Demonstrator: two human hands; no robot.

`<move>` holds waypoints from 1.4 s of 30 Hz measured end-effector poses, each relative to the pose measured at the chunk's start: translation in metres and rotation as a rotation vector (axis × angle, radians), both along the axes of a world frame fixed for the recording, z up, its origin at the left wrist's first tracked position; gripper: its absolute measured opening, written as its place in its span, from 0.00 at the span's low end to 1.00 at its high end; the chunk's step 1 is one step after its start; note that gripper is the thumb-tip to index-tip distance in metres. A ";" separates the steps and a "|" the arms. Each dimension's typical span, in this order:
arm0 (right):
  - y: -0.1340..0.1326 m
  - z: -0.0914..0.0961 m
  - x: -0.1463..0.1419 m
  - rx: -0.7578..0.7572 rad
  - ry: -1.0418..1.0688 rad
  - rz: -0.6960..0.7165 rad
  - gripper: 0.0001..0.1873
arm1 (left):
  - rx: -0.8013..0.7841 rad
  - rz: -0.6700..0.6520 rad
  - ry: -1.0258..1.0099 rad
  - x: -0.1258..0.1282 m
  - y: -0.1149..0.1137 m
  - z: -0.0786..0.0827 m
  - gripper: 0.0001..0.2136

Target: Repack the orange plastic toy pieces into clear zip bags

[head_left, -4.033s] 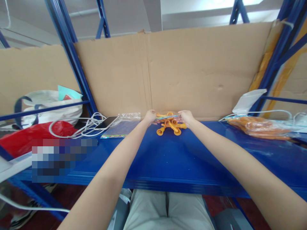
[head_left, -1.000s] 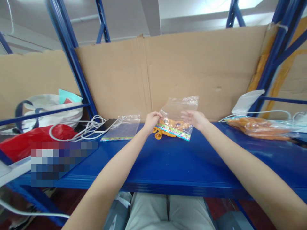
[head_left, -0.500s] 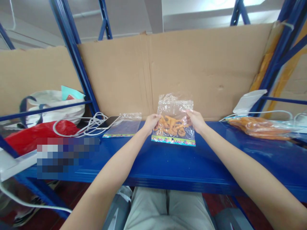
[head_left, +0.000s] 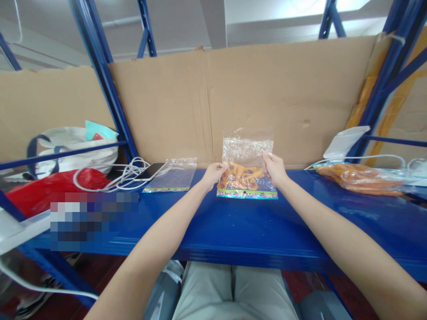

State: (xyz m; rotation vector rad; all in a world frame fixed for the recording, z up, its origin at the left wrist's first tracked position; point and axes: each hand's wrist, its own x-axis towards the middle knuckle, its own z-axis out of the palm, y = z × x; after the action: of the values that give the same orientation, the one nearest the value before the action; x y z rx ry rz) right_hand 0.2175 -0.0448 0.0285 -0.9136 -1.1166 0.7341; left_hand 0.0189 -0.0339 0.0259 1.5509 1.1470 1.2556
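Note:
A clear plastic bag (head_left: pixel 248 146) with a colourful printed strip along its lower edge is held between my two hands, over the back of the blue shelf. Several orange pieces (head_left: pixel 242 177) lie inside it; their exact kind I cannot make out. My left hand (head_left: pixel 214 174) pinches the bag's left side, fingers closed. On the opposite side my right hand (head_left: pixel 274 168) grips the film between thumb and fingers. Left of my left hand, a second clear bag (head_left: pixel 176 175) with the same kind of strip lies flat on the shelf.
A phone (head_left: pixel 151 171) and a coiled white cable (head_left: pixel 125 175) lie on the left, beside a red bag (head_left: pixel 60 182) and a white cloth bag (head_left: pixel 76 149). At right rests a larger bag of orange pieces (head_left: pixel 363 178). Cardboard (head_left: pixel 283 98) walls off the back of the blue shelf (head_left: pixel 233 231).
The bag and both hands have shifted slightly to the right. Its printed strip sits a little higher, and the orange pieces have settled closer together.

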 end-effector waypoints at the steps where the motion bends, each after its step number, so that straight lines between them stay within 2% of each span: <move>1: 0.000 -0.001 0.000 -0.002 0.003 0.004 0.14 | -0.002 0.017 -0.014 0.001 0.000 -0.001 0.09; 3: 0.001 -0.002 0.001 -0.003 0.020 0.005 0.14 | 0.018 0.053 -0.068 0.003 0.000 -0.002 0.08; 6: 0.001 -0.001 0.000 -0.014 0.061 0.001 0.12 | 0.063 0.090 -0.146 0.005 -0.002 -0.002 0.13; 12: -0.006 0.006 -0.003 -0.087 0.119 -0.002 0.13 | 0.042 0.047 -0.114 0.008 -0.005 0.003 0.06; 19: -0.010 0.009 -0.003 -0.173 0.150 0.025 0.14 | 0.023 0.035 -0.039 0.006 -0.008 0.006 0.23; 24: -0.007 0.009 0.002 -0.184 0.158 0.025 0.17 | 0.036 0.037 0.055 0.002 -0.008 0.008 0.25; 27: -0.005 0.009 0.005 -0.186 0.176 0.008 0.14 | 0.175 0.095 0.177 -0.002 -0.001 0.005 0.25; 32: -0.005 0.010 0.003 -0.195 0.176 0.037 0.10 | 0.586 0.162 0.637 -0.010 0.013 -0.008 0.27; 34: -0.008 0.011 0.000 -0.225 0.157 0.077 0.07 | 0.655 0.197 0.758 -0.011 0.015 -0.013 0.28; 38: -0.013 0.014 -0.004 -0.286 0.148 0.108 0.07 | 0.684 0.336 0.870 -0.011 0.013 -0.017 0.30; 40: -0.015 0.016 -0.004 -0.261 0.201 0.071 0.08 | 0.754 0.302 0.911 -0.008 0.007 -0.016 0.28; 42: -0.015 0.019 -0.003 -0.206 0.272 0.026 0.09 | 0.848 0.181 0.946 -0.003 -0.003 -0.016 0.28</move>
State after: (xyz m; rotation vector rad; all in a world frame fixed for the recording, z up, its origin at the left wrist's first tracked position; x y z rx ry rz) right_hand 0.2143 -0.0599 0.0475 -0.9403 -0.8245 0.9767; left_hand 0.0162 -0.0365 0.0094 2.9302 1.4002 1.2000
